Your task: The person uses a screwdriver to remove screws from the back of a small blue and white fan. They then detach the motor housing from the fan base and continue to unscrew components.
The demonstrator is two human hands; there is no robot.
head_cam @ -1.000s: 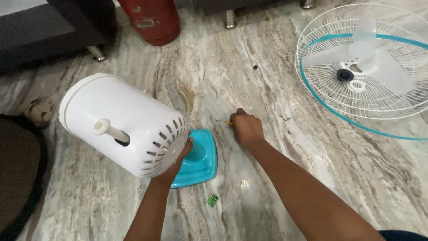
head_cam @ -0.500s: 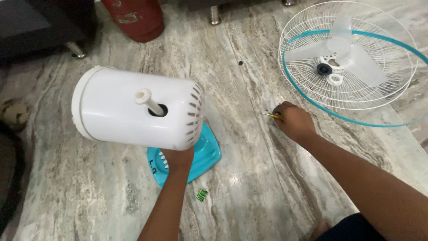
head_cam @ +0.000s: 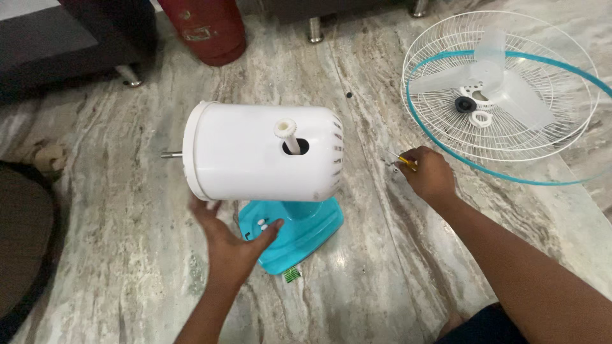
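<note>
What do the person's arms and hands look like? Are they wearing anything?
Both arms are bare, with no sleeves showing. The left hand and right hand wear no gloves, rings, watch or bracelet that I can see. Dark clothing shows near the right elbow.

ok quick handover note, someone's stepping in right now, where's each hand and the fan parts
Left hand: open, under the white motor housing, steadying it, no firm grip.
Right hand: closed on a small yellow-handled screwdriver at the floor.
Housing sits tilted on the teal base, shaft bare.
Done: blade and grille are off, lying on the floor to the right with the teal ring.
Left: the housing is not opened.
</note>
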